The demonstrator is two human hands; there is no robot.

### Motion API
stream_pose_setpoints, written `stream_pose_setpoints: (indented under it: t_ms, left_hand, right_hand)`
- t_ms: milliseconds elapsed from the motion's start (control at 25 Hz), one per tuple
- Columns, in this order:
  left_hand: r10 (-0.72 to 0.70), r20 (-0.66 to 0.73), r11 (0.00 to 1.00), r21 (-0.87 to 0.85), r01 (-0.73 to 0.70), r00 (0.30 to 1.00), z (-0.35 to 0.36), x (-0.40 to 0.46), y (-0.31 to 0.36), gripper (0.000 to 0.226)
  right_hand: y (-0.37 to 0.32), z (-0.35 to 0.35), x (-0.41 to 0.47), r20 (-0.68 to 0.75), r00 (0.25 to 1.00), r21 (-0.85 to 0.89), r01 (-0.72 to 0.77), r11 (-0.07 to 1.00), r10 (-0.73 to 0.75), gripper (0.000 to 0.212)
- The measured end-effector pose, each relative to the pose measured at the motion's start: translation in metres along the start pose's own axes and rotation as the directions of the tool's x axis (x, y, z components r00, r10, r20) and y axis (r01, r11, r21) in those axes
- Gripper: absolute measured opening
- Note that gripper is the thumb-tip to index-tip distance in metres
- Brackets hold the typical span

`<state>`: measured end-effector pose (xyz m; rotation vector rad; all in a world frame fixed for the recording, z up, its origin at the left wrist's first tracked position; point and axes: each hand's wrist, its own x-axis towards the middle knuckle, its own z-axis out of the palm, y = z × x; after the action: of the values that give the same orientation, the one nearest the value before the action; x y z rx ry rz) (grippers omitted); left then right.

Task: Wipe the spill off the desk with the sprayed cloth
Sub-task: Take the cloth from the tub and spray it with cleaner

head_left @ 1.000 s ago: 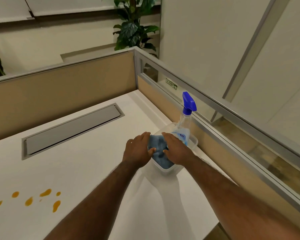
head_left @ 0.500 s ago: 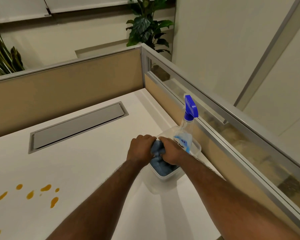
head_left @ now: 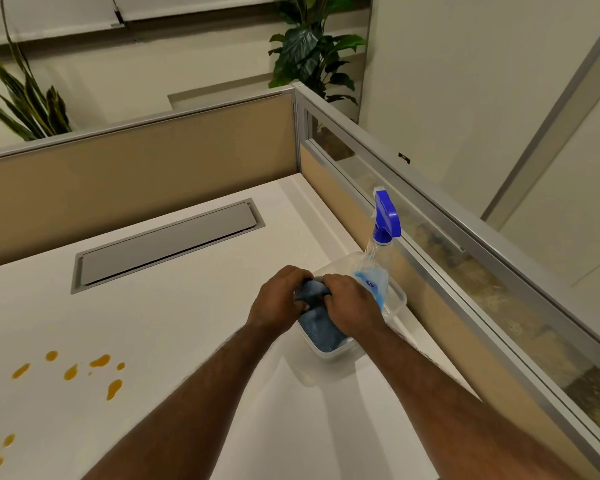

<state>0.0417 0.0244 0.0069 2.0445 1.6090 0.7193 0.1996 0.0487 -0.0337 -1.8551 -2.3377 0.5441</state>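
Nearest, orange spill (head_left: 84, 372) dotted across the white counter (head_left: 187, 341) at lower left — untouched, well apart from both hands. Farther in, left hand (head_left: 278, 299) and right hand (head_left: 350, 306) closed on the blue cloth (head_left: 321, 329), fingers curled into its bunched top, lower end in the clear tub (head_left: 397, 299). Long axis roughly toward the camera. Beyond, spray bottle (head_left: 378, 265) upright, nozzle away — a snagged lift could likely tip it.

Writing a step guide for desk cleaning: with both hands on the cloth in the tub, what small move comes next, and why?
Probably lift the blue cloth clear of the clear tub: the left hand and right hand both grip it, the spray bottle stands untouched, and the orange spill remains.
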Motion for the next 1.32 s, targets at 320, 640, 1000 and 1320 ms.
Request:
stream_pose_setpoints:
  t_ms: [320, 640, 1000, 1320]
  left_hand:
    - [0.011, -0.305, 0.984, -0.166, -0.065, 0.952, -0.039, -0.018, 0.009, 0.035]
    - [-0.791, -0.337, 0.51, -0.824, 0.246, 0.511, -0.051, -0.051, 0.01, 0.039]
    - [-0.791, 0.152, -0.321, -0.928, -0.191, 0.592, -0.086, -0.069, -0.002, 0.041]
    - [-0.685, 0.331, -0.55, -0.819, -0.164, 0.649, -0.081, -0.062, -0.026, 0.057]
  right_hand:
    - [-0.036, -0.06, -0.033, -0.609, 0.69, -0.104, 0.42, 0.901, -0.392, 0.033]
    - [-0.127, -0.077, -0.013, -0.532, 0.563, -0.354, 0.531, 0.77, -0.632, 0.03]
    - [-0.152, -0.038, -0.027, -0.486, 0.477, -0.389, 0.633, 0.67, -0.732, 0.031]
    - [-0.144, -0.011, -0.046, -0.444, 0.412, -0.45, 0.666, 0.596, -0.796, 0.023]
